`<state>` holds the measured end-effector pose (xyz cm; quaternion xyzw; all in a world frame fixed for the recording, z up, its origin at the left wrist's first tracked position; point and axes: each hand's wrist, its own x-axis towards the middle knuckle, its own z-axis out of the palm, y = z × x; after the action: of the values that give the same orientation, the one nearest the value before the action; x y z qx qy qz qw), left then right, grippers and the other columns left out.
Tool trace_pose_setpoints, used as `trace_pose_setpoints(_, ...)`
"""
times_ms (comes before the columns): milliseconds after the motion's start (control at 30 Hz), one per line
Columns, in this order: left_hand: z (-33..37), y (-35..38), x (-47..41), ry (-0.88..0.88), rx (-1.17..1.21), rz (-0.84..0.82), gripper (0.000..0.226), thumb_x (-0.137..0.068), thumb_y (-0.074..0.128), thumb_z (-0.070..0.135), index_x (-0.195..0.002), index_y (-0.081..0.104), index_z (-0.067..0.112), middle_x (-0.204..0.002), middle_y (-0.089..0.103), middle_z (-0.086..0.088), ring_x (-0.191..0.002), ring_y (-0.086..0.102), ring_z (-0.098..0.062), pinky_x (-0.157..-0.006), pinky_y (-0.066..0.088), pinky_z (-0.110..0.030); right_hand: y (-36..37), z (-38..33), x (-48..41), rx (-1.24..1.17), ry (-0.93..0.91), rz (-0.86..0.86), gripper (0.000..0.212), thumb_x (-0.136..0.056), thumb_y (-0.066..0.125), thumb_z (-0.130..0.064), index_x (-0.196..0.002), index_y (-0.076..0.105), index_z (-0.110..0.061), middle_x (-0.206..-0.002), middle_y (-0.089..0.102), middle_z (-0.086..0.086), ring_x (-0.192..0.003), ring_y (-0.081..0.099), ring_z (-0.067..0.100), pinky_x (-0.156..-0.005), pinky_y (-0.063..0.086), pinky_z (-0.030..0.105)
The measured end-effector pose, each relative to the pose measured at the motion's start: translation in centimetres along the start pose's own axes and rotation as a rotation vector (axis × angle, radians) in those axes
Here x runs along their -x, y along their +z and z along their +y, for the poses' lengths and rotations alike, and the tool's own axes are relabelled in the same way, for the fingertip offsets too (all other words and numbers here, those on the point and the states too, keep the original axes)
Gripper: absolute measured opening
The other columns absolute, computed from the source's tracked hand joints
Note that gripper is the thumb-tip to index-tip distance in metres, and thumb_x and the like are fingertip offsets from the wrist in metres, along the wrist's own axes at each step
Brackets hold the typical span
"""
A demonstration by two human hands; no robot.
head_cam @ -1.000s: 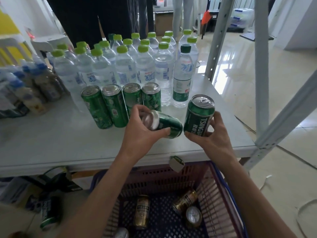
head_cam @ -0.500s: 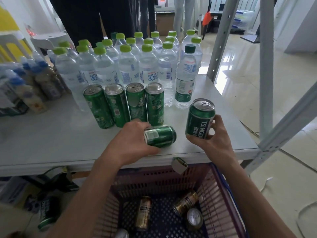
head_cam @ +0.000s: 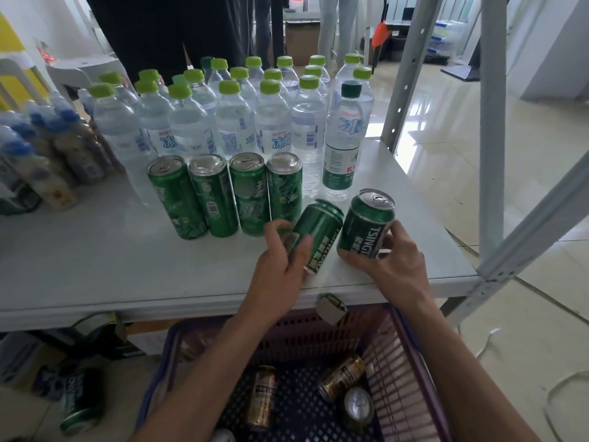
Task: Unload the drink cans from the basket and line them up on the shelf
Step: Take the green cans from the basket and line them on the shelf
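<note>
My left hand [head_cam: 280, 260] grips a green beer can [head_cam: 320, 232], tilted with its top pointing away, low over the white shelf [head_cam: 111, 269]. My right hand [head_cam: 392, 260] holds a second green can [head_cam: 366, 223] nearly upright just to its right, lettered TSINGTAO. Several tall green cans [head_cam: 223, 193] stand in a row on the shelf to the left of them. Below the shelf edge sits the purple basket [head_cam: 411, 362], with gold cans [head_cam: 263, 397] lying in it.
Rows of green-capped water bottles [head_cam: 236, 119] stand behind the cans. Blue-capped bottles [head_cam: 47, 161] crowd the shelf's left. A grey shelf upright [head_cam: 490, 122] rises at right. A green can [head_cam: 79, 406] lies on the floor at lower left. A person's dark legs [head_cam: 178, 30] stand behind the shelf.
My left hand has turned its can from lying sideways toward upright and carried it right, close to the row's end. My right hand's can has stayed about where it was.
</note>
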<state>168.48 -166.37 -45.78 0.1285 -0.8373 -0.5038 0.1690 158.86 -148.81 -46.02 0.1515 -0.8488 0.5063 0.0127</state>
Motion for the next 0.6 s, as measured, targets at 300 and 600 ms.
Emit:
trace_pose_setpoints(300,-0.5,-0.9,-0.4,0.071,-0.033,-0.136,0.063,-0.1,0.047,0.049,-0.154,0.023,0.028,-0.145,0.037,0.019,-0.125,0.038,0.009,-0.098,0.03,-0.008,0.2,0.1,0.2,0.017,-0.005,-0.021,0.069,-0.066,0.091,-0.049,-0.124,0.058,-0.031,-0.111,0.073,-0.012,-0.1,0.069,0.006,-0.084,0.056,0.032)
trace_pose_setpoints(600,-2.4,-0.1,-1.3,0.066,0.068,-0.011,0.073,-0.083,0.078,0.035,-0.142,0.035,0.028,-0.139,0.053,0.01,-0.128,0.053,-0.006,-0.11,0.045,-0.038,1.2,-0.6,0.5,0.114,-0.046,-0.026,0.074,-0.068,0.092,-0.04,-0.131,0.056,-0.024,-0.115,0.071,-0.007,-0.103,0.067,0.013,-0.083,0.053,0.03)
